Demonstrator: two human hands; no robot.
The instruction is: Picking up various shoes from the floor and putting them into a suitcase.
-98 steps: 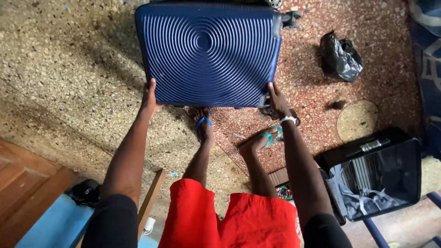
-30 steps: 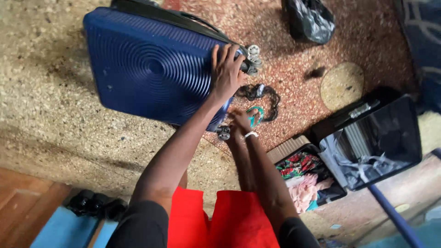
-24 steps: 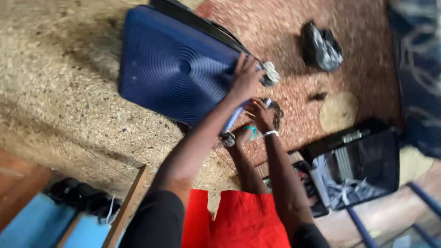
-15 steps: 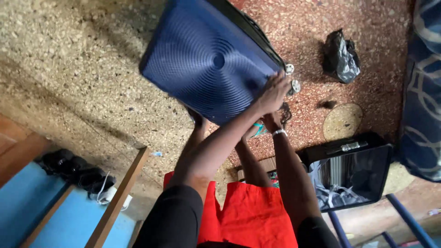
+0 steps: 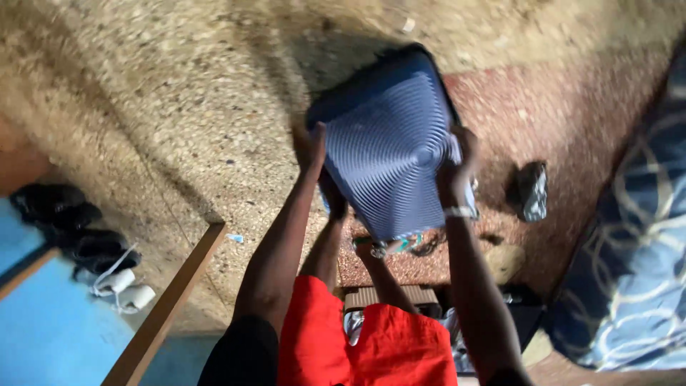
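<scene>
While the blue suitcase (image 5: 389, 154) hangs tilted above the speckled floor (image 5: 179, 107), the left hand (image 5: 312, 146) grips its left edge and the right hand (image 5: 457, 164) clasps its right edge. This looks like mid-carry; setting it down would call for level, steady lowering, clear of the black bag (image 5: 532, 189) to the right.

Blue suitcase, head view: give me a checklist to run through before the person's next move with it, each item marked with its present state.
1. Left hand on the suitcase edge: ok.
2. Right hand on the opposite edge: ok.
3. Suitcase lifted off the floor: cannot tell, picture blurred.
4. Feet out from under the suitcase: not ok, they are close below its lower edge.
5. Black bag away from the suitcase: ok.
6. Suitcase zipped shut: cannot tell.
</scene>
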